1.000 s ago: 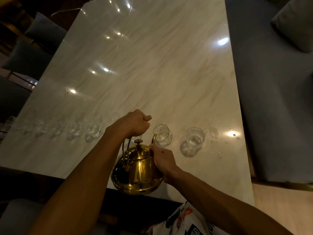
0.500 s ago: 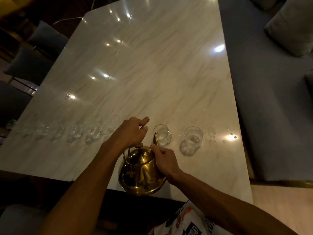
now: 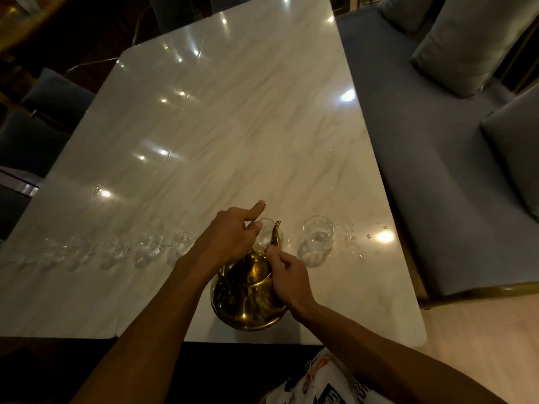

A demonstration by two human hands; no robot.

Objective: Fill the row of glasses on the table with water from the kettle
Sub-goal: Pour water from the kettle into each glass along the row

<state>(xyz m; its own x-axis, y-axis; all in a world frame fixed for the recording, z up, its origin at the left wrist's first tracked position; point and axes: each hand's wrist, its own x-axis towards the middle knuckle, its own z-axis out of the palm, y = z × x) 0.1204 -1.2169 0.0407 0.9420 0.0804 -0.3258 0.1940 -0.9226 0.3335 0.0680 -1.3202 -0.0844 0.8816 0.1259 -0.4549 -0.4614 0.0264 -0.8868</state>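
Observation:
A shiny gold kettle (image 3: 248, 298) is tilted forward near the table's front edge, its spout (image 3: 275, 233) over the rim of a clear glass (image 3: 267, 233). My left hand (image 3: 230, 234) grips the kettle's thin handle from above. My right hand (image 3: 288, 275) presses against the kettle's right side near the spout base. A second glass (image 3: 317, 239) with water stands to the right. Several more clear glasses (image 3: 148, 246) run in a row to the left, faint in the dim light.
The marble table (image 3: 233, 126) stretches far ahead with lamp reflections. Water drops (image 3: 353, 237) lie right of the glasses. A grey sofa (image 3: 423, 170) with cushions runs along the right; dark chairs (image 3: 43, 112) stand at the left.
The kettle has tipped further forward and moved toward the glass, its spout now at the rim. My left hand rose over the handle; the view pulled back.

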